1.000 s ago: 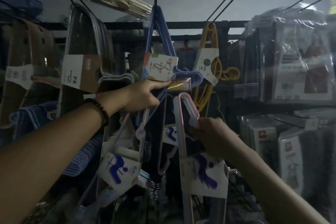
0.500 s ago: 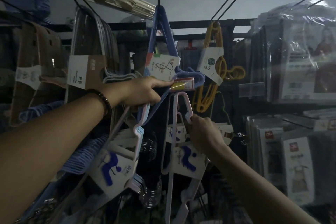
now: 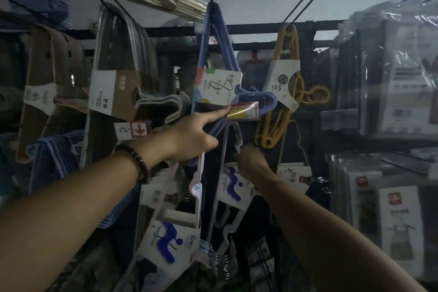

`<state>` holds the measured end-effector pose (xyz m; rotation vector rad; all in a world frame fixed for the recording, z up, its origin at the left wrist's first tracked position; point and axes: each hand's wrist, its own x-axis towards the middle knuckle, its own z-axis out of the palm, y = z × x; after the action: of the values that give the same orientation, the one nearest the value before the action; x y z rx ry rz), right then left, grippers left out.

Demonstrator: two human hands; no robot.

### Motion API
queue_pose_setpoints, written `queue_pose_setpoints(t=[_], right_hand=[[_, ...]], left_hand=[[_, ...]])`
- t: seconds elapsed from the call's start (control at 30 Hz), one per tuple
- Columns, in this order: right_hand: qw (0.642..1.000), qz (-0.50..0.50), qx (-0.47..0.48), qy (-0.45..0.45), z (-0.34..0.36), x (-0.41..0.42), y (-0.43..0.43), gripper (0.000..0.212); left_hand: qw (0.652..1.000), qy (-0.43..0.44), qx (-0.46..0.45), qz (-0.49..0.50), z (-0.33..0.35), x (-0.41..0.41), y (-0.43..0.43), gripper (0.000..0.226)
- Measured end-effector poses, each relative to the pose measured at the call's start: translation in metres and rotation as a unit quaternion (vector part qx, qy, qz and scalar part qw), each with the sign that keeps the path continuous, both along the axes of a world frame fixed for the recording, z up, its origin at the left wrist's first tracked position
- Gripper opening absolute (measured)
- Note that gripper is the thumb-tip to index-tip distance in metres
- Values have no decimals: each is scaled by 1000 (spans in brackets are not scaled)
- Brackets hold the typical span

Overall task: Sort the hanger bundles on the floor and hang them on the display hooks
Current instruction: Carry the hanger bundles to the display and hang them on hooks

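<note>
Our right hand (image 3: 251,163) clenched on the pink hanger bundle (image 3: 229,184), hanging upright just below the hook tag (image 3: 241,111). Our left hand (image 3: 192,137) grips a second bundle (image 3: 166,239), forefinger touching that tag. We judge the right nearer; loop must rise.

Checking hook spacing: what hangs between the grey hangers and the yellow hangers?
The blue hanger bundle hangs there, as the head view shows.

Two bare forearms, dark beaded bracelet (image 3: 136,160) on left wrist
</note>
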<state>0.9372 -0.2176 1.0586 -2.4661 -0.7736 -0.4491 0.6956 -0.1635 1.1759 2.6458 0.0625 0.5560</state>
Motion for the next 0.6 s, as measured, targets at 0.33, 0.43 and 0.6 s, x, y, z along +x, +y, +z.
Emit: queue_pose_setpoints(t=[0.33, 0.43, 0.6], right_hand=[[982, 3, 127, 139, -9, 38, 20, 40], [990, 19, 111, 80, -11, 10, -1, 36], [962, 161, 222, -10, -16, -93, -55, 33]], left_hand=[[998, -34, -44, -7, -9, 18, 17, 88], [997, -47, -62, -5, -11, 19, 15, 83], [994, -78, -79, -14, -21, 18, 10, 84]])
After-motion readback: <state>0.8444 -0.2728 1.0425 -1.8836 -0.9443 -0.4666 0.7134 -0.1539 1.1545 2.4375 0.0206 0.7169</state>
